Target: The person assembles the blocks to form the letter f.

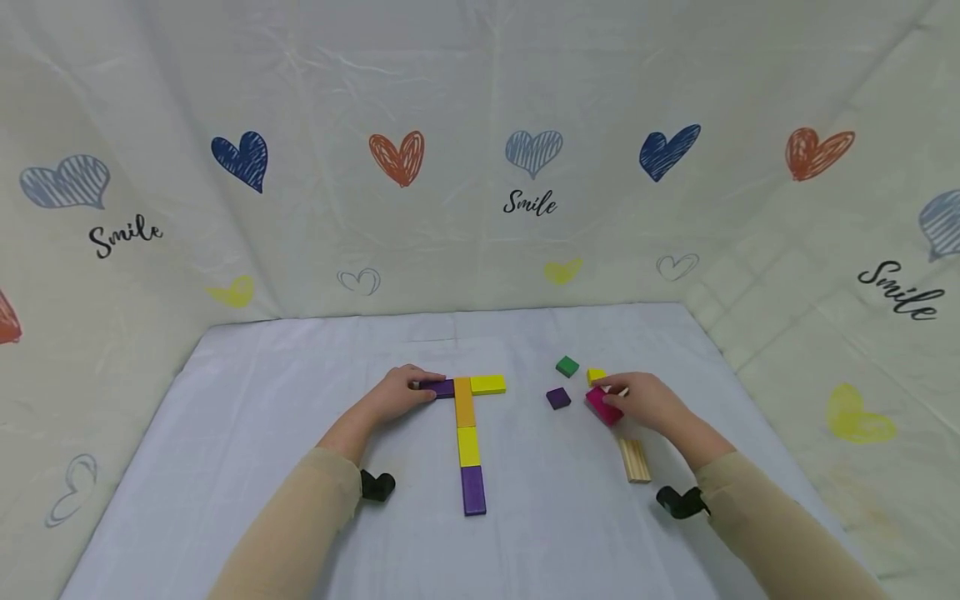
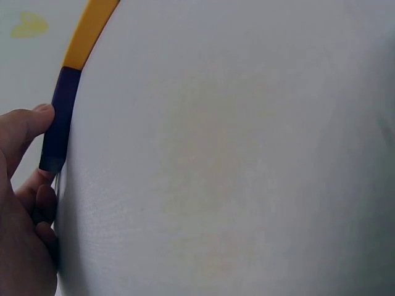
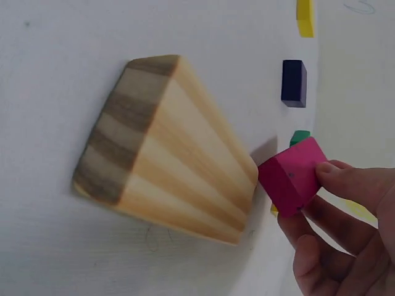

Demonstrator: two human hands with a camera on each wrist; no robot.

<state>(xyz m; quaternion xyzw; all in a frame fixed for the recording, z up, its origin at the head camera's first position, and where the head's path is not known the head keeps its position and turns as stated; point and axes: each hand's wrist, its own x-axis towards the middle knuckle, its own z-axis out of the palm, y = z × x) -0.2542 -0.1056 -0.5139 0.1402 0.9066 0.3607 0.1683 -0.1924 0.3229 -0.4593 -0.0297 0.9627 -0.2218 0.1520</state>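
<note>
Currently, both hands are busy at the far half of a white-covered counter (image 1: 540, 542). The left hand (image 1: 396, 395) pinches the outer end of a dark purple block (image 1: 444, 388), thumb on the near side and fingers at the far side and end. That block lies flat, its inner end touching an orange block (image 1: 464, 403). On the orange block's other side a yellow bar (image 1: 489, 384) lies against it, making a crosspiece. Below the orange block, end to end towards the person, come a yellow block (image 1: 468, 447) and a long purple block (image 1: 473, 491), so the whole row forms a T.

Over on the right, the right hand (image 1: 647, 403) holds a magenta block (image 1: 602, 407) between thumb and fingers, tilted; whether it touches the cloth, I cannot tell. Just nearer the person lies a striped wooden block (image 1: 634, 462). Beyond the magenta block sits a small yellow block (image 1: 596, 375), partly hidden, with a green block (image 1: 567, 367) and a small purple block (image 1: 558, 398) to its left, apart from each other.

Beige sleeves (image 1: 288, 525) cover both forearms, and a pale backdrop (image 1: 450, 83) printed with hearts and "Smile" stands behind.
</note>
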